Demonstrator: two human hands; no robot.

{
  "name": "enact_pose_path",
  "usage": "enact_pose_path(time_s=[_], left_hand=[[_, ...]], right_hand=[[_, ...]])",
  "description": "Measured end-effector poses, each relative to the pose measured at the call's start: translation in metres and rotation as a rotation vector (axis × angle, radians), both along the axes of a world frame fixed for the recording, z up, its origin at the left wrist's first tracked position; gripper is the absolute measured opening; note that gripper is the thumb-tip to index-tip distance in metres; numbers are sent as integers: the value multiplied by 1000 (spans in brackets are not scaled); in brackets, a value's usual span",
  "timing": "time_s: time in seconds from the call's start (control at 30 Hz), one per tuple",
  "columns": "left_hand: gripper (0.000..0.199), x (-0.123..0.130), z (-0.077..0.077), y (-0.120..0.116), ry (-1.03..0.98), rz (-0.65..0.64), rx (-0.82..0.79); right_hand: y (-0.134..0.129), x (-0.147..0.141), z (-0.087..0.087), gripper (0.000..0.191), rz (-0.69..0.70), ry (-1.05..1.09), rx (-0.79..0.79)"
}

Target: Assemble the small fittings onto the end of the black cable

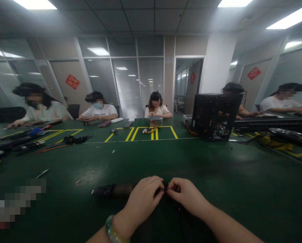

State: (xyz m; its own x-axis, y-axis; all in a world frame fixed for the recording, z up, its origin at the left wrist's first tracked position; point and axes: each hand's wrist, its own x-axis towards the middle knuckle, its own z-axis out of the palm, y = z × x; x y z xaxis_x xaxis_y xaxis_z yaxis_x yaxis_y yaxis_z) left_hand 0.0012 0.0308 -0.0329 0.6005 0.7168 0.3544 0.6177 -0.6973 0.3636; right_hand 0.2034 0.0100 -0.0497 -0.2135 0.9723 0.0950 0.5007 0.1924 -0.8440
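Observation:
My left hand [148,192], a beaded bracelet [110,229] on its wrist, is closed in a pinch above the near part of the green table. Fingertip to fingertip with it, my right hand [182,194] is pinching too. Something small and dark sits between the fingers, too small and shaded to name. A dark, cylindrical tool-like object [110,191] with a shiny tip pointing left lies on the table; its right end is hidden behind my left hand. Dark material, hard to make out, lies below my right hand.
A black computer case [213,116] stands at the back right. Farther off, a metal box [156,120] trails coloured wires. Bundled cables [75,139] lie at left, and a thin pale stick [42,173] lies nearer. Several people sit around the green table [140,158], marked with yellow tape.

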Motion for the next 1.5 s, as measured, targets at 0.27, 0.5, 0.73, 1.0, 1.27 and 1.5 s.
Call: enact_pose_path(time_s=[0.27,0.5,0.73,1.0,1.27,1.5], left_hand=[[13,0,1,-1,-13,-8,2],[13,1,3,-4,-11,1,5],[12,0,3,-4,-5,0,-1],[11,2,3,-4,-8,-4,6],[11,1,2,-4,12,-6,30],[12,1,2,-3,4,1,11]], right_hand=[[0,0,2,6,12,20,0],[1,1,2,5,-18,51,-26],[-2,1,8,7,-12,71,-47],[0,-1,5,8,-3,50,-36],[1,1,4,7,-11,80,-23],[0,0,7,7,15,53,-47]])
